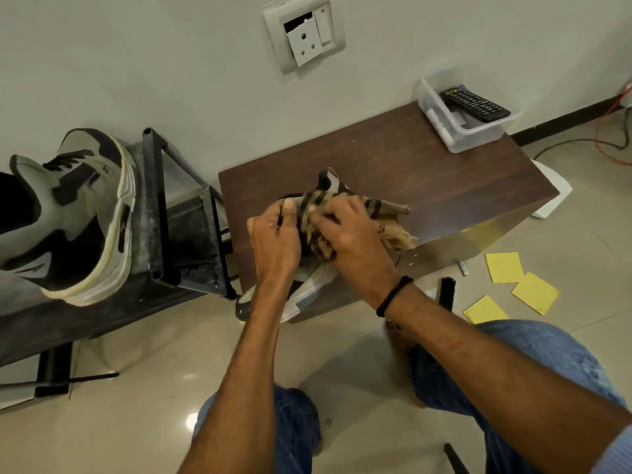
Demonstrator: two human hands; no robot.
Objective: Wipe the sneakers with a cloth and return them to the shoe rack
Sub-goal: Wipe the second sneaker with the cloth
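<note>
Sneaker (309,292) — on brown table (444,172), toe overhanging the near edge; left hand (273,241) grips its collar, right hand (349,234) clutches striped cloth (386,208) against its upper. Second sneaker (78,213) — atop shoe rack (157,206), at left. Clear plastic bin (475,135), table's far corner: holds remote control (475,104).

The cloth (376,208) is tan with dark stripes. Both sneakers (85,213) are grey, black and off-white. The table (427,165) is dark brown; yellow paper squares (504,266) lie on beige floor (136,422).
</note>
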